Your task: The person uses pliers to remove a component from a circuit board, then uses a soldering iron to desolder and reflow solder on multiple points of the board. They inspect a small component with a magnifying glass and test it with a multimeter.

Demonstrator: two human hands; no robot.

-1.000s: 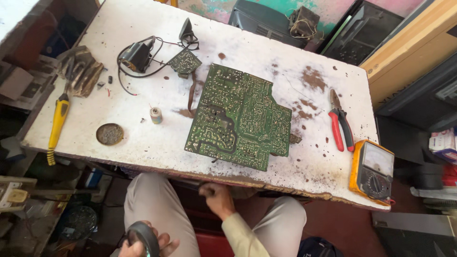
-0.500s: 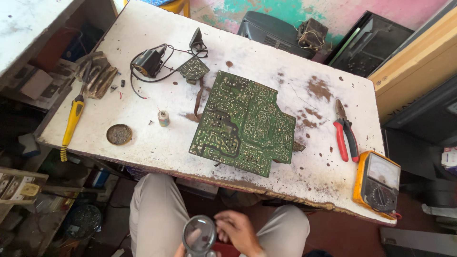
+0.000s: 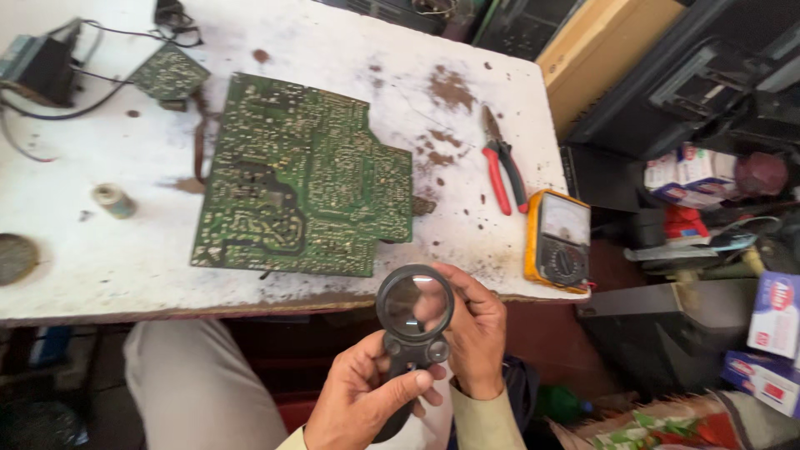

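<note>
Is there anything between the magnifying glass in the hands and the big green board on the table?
Nothing visible. The magnifying glass, held by the left hand and right hand, hovers just off the table edge; only bare tabletop lies before the green circuit board.
</note>
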